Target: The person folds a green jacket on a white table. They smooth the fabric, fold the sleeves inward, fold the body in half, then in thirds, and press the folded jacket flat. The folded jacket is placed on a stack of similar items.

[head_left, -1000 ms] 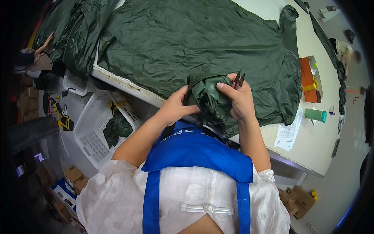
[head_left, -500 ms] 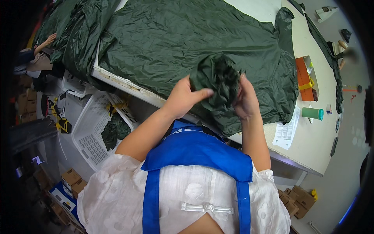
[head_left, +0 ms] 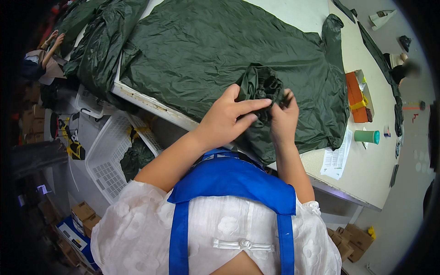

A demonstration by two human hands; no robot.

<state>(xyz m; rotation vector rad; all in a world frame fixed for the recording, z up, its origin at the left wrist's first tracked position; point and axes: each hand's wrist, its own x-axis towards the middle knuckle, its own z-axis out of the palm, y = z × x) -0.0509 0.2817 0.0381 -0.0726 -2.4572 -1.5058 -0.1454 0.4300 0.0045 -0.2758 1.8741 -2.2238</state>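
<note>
A dark green garment of thin, shiny, wrinkled fabric (head_left: 201,55) lies spread over the table; one sleeve (head_left: 332,34) stretches away at its far right. Between my hands is a bunched-up part of it with a gathered, elastic-looking cuff (head_left: 268,85), lifted above the rest. My left hand (head_left: 231,112) grips the cuff's left and near side, its index finger laid across the near edge. At the right edge, my right hand (head_left: 284,114) has its fingers bent and pinched on the fabric, slightly blurred. The folds hide some fingertips.
On the white table (head_left: 362,176) at right are an orange box (head_left: 358,96), a green cylinder (head_left: 366,136) and printed sheets (head_left: 337,158). A white plastic basket (head_left: 103,158) with dark fabric stands below the left edge. Another person's hands (head_left: 56,42) are at far left.
My left hand has moved right, its index finger now over the cuff's edge. My right hand has turned inward and closed on the fabric. The cuff's gathered opening shows more clearly.
</note>
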